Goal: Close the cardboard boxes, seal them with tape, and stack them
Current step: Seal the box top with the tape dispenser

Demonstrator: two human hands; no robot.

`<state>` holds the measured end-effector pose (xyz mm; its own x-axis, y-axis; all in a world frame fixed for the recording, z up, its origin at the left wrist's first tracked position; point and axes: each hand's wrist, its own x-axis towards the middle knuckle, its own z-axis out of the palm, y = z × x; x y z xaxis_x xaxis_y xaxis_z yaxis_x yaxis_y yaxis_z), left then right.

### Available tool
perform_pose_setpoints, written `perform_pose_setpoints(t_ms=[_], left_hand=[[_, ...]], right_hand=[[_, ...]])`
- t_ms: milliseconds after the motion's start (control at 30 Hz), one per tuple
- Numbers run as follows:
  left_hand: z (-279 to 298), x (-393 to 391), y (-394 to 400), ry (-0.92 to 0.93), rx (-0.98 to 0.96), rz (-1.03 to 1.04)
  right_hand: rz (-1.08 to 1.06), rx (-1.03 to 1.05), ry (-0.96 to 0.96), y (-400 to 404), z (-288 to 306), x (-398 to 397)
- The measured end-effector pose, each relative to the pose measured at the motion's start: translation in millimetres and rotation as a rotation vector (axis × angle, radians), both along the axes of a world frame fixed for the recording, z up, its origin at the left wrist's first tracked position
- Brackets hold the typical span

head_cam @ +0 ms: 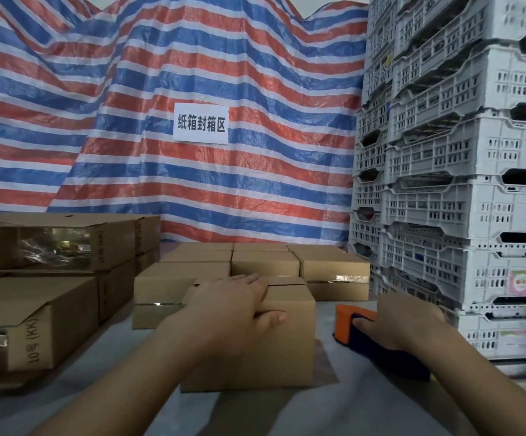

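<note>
A small closed cardboard box (274,357) stands on the table right in front of me. My left hand (233,306) lies over its top flaps, fingers across the seam and thumb down on the front face. To the right, an orange and dark blue tape dispenser (346,322) lies on the table. My right hand (403,325) is wrapped around its handle. Behind the box stand several sealed small boxes (334,269) in rows, two layers high.
Larger taped boxes (51,322) are stacked at the left edge of the table. A tall stack of grey plastic crates (463,190) fills the right side. A striped tarp with a white paper sign (201,123) hangs behind. The table (287,413) is covered in pale sheeting.
</note>
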<state>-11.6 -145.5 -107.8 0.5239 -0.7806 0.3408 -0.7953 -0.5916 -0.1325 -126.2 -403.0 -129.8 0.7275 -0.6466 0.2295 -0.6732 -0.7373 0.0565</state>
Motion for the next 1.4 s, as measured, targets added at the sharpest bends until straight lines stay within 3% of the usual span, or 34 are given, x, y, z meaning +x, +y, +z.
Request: perform_pose_setpoints(t_ms=[233,567,667,767,900,1033,1167,1300,1400], left_hand=[[-1,-2,0,-0.017,-0.013,-0.005],[-2,-3,1,-0.016,-0.03,-0.005],[-3,-2,1,0.005,-0.028,-0.006],[-2,-1,2,0.024,-0.044,-0.019],[-1,-5,3,0.057,-0.105,-0.041],[14,-11,14,0.437,-0.266,-0.07],[36,3,29,0.703,-0.523,-0.126],[42,14,36,1.374,-0.836,-0.254],[46,24,43,1.601,-1.006,-0.312]], right_hand=[[-0.06,0.063,-0.145,1,-28,-4],[-0.024,-0.128,-0.35,5,-30,-8],[0.108,0.128,-0.642,6,9,-9],[0.27,0.537,-0.914,20,59,-9],[0.538,1.119,-0.948,44,104,6],[0.626,1.267,-0.832,66,120,34],[0.684,1.328,-0.699,74,117,57],[0.69,1.275,-0.588,76,119,65],[0.678,1.203,-0.559,82,123,69]])
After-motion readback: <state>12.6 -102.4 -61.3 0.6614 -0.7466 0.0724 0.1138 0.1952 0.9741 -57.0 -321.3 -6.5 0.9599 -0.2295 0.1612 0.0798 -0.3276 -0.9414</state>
